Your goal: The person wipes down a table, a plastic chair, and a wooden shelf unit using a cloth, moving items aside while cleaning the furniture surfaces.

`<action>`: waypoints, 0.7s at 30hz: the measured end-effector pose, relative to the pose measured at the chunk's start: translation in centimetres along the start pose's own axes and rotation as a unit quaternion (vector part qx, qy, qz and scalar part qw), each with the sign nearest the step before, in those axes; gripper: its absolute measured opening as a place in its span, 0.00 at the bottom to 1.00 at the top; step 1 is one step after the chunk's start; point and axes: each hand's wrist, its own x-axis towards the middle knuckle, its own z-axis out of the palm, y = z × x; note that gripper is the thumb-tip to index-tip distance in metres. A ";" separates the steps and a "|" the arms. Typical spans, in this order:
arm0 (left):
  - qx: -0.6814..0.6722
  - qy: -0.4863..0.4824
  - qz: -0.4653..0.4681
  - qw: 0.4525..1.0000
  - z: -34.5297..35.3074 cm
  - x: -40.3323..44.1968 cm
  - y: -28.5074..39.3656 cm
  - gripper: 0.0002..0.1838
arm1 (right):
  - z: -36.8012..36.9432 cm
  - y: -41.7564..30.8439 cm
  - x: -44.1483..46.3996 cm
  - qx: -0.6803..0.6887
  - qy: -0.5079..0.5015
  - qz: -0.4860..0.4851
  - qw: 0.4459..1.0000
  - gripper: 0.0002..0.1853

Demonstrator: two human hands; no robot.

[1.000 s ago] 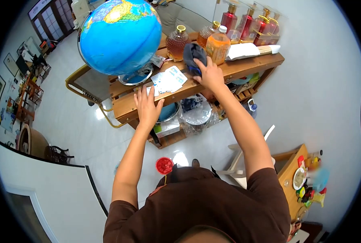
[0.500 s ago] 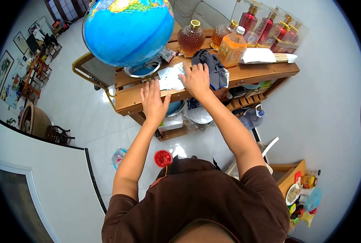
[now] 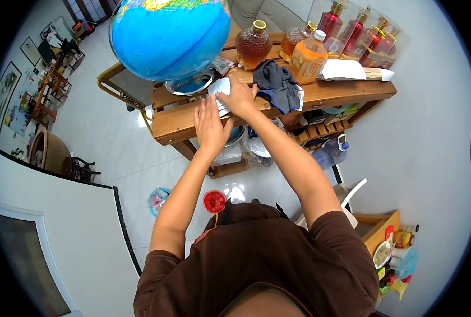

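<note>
White printed papers (image 3: 222, 87) lie in a small pile on the wooden table (image 3: 177, 121), near its front edge. My left hand (image 3: 210, 127) rests at the left side of the papers, its fingers stretched out. From the right, my right hand (image 3: 239, 99) lies against the papers and covers part of them; its fingers are extended. A dark grey cloth (image 3: 278, 87) with blue edging sits crumpled just right of my right hand, untouched. Behind the papers stands a blue globe (image 3: 172, 39) on a round base.
Two amber bottles (image 3: 253, 45) (image 3: 297, 39) and an orange drink bottle (image 3: 308, 58) stand behind the cloth. Boxed red bottles (image 3: 354, 34) are at the back right. A white packet (image 3: 342, 70) lies near them. A red bin (image 3: 214, 201) stands on the floor.
My right hand has let go of the grey cloth and moved left to the papers. The papers now form a narrower pile between my hands.
</note>
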 end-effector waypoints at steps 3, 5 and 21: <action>-0.042 0.013 -0.008 0.999 -0.1 -0.1 -0.1 0.50 | 0.2 -0.9 -0.8 0.027 0.009 -0.018 0.999 0.42; -0.068 0.015 -0.010 0.998 -0.2 -0.2 -0.3 0.51 | 1.5 0.3 -0.1 0.085 0.024 -0.066 0.994 0.41; -0.213 0.089 -0.086 0.969 -2.7 0.4 -4.1 0.37 | -3.1 -1.0 0.0 -0.079 -0.138 -0.282 0.946 0.26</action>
